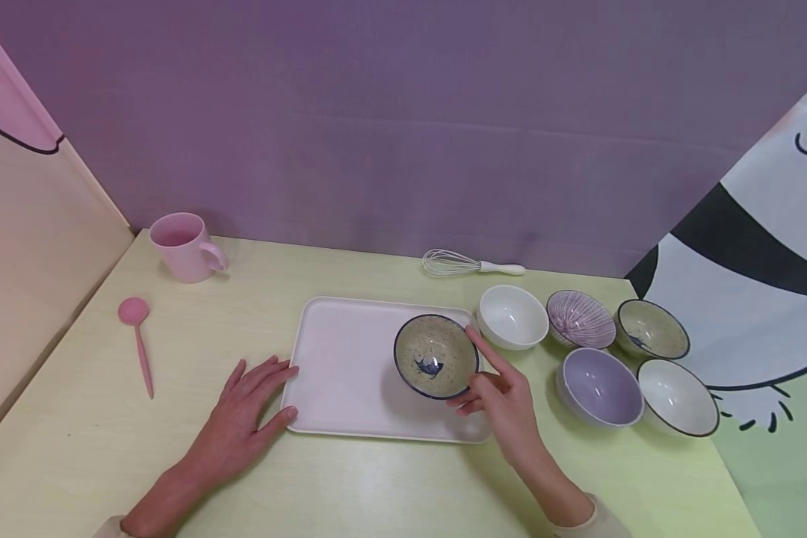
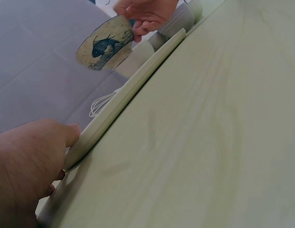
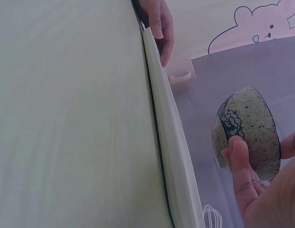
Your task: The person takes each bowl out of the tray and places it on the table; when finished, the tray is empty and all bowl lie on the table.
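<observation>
A speckled beige bowl with a dark blue rim is held by my right hand, above the right half of the pale pink tray. The right wrist view shows the bowl clear of the tray, thumb and fingers on opposite sides of it. Blue fish artwork decorates its outer wall in the left wrist view. My left hand rests on the table at the tray's left end, relaxed fingertips and thumb touching the rim.
Right of the tray stand a white bowl, a striped bowl, a second speckled bowl, a purple bowl and a dark-rimmed white bowl. A whisk lies behind. Farther left are a pink mug and pink spoon.
</observation>
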Demonstrator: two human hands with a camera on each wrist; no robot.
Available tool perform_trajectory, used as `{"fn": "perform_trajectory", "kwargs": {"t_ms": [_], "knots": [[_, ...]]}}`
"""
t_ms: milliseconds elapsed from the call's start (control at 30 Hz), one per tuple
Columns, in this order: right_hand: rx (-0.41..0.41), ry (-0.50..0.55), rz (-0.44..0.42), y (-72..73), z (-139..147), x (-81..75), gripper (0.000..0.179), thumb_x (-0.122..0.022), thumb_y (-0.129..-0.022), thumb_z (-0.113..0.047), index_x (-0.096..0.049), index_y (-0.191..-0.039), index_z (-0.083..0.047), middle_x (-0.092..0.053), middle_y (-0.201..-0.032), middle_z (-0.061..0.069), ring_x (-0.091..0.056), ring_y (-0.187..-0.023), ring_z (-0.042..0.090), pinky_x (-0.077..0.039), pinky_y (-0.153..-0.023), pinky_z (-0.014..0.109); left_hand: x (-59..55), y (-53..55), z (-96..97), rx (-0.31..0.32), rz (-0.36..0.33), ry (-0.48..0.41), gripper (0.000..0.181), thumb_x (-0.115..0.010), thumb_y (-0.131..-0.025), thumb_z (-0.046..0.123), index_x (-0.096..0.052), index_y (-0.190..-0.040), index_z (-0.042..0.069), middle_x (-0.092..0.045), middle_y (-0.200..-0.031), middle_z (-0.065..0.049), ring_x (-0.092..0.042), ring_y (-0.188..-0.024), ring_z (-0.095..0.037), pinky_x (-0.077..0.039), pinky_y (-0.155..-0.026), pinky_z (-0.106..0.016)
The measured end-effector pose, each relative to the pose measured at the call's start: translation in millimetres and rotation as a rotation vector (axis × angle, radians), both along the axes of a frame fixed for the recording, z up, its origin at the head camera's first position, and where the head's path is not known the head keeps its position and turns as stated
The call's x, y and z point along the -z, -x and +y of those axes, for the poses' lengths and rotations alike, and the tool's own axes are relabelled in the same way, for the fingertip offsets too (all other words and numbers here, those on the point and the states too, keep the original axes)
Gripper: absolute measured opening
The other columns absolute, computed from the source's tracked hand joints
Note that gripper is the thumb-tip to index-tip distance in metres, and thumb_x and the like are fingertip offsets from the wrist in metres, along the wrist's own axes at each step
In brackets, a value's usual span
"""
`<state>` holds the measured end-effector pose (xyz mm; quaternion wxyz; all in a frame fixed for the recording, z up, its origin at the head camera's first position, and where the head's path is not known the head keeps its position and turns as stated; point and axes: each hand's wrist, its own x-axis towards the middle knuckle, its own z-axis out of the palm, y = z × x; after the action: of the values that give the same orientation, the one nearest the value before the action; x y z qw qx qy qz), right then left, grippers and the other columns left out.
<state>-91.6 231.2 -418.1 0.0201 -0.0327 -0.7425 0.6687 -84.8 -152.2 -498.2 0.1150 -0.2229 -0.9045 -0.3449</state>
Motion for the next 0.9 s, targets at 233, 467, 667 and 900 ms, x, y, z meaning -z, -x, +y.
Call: {"fn": "perform_trajectory", "kwargs": {"t_ms": [233,467,667,900], "knots": [[0.026,0.006,0.009,-14.0,14.5,0.6,0.07,-0.046,-0.098,0.013,-0.056,-0.164,-0.011,-0.066,-0.066,0.012,-0.08,-0.064,0.028,-0.07,-0.06,0.034,-0.3,0.1,0.3,-0.003,-0.007,0.002,0.055,-0.078,-0.103,0.025,-0.064,-0.154,0.011,-0.061,-0.16,-0.013,-0.05,-0.153,-0.04,-0.011,-0.141,-0.049],[0.052,0.005,0.001,-26.9,32.6,7.5,0.071,-0.045,-0.1,0.012,-0.058,-0.164,-0.018,-0.069,-0.068,0.012,-0.079,-0.063,0.025,-0.069,-0.06,0.033,-0.5,-0.1,0.3,-0.003,0.001,0.002,0.054,-0.078,-0.103,0.025,-0.064,-0.154,0.011,-0.061,-0.16,-0.014,-0.05,-0.152,-0.04,-0.012,-0.141,-0.051],[0.075,0.017,-0.003,-34.5,48.1,17.6,0.071,-0.046,-0.102,0.013,-0.062,-0.16,-0.025,-0.072,-0.07,0.012,-0.079,-0.064,0.023,-0.069,-0.06,0.032,-0.8,-0.4,0.0,-0.006,0.002,0.011,0.054,-0.078,-0.104,0.026,-0.064,-0.154,0.011,-0.061,-0.16,-0.014,-0.05,-0.152,-0.04,-0.012,-0.141,-0.051],[0.094,0.032,0.0,-42.9,65.1,21.0,0.072,-0.043,-0.104,0.013,-0.057,-0.164,-0.025,-0.071,-0.069,0.012,-0.081,-0.069,0.024,-0.071,-0.062,0.036,-0.7,-0.2,0.3,-0.005,0.003,0.008,0.054,-0.078,-0.103,0.026,-0.064,-0.154,0.011,-0.061,-0.16,-0.013,-0.05,-0.152,-0.041,-0.013,-0.141,-0.052]]}}
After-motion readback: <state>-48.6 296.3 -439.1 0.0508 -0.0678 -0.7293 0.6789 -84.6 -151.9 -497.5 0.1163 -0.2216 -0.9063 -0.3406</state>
